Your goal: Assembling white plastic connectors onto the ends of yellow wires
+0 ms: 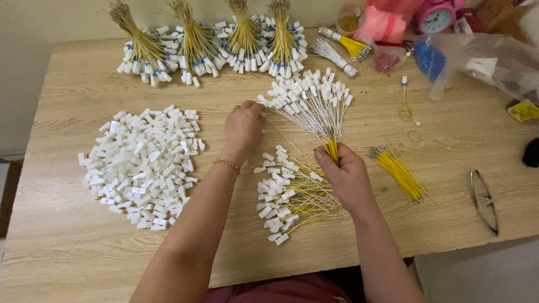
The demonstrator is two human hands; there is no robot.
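So the right hand point(345, 177) is pinched shut around the yellow stem end of a fanned bunch of wires point(311, 104), gripping it low down where the strands come together, and the white-tipped ends spread up and away from it like a bouquet. The left hand point(243, 124) is up at the left edge of that fan, fingers curled in and touching the white connector tips there; can't really tell whether it's pinching one wire or just pressing against them. There's a thin gold bracelet point(227, 164) on that wrist.

Taking the fanned bunch as the reference: right below it, between the two forearms, lies a loose heap of finished wires point(286, 196), yellow with white ends, flat on the wooden surface point(84, 247). Just right of the right hand is a small bundle of bare yellow wires point(397, 173). Well to the left of the fan sits a big pile of loose white connectors point(143, 165). Behind the fan, along the far edge, four tied bundles point(208, 42) stand in a row. Far right, near the front edge, a pair of glasses point(484, 201) lies folded. Back right corner has a pink alarm clock point(437, 18) and some plastic bags point(494, 59).
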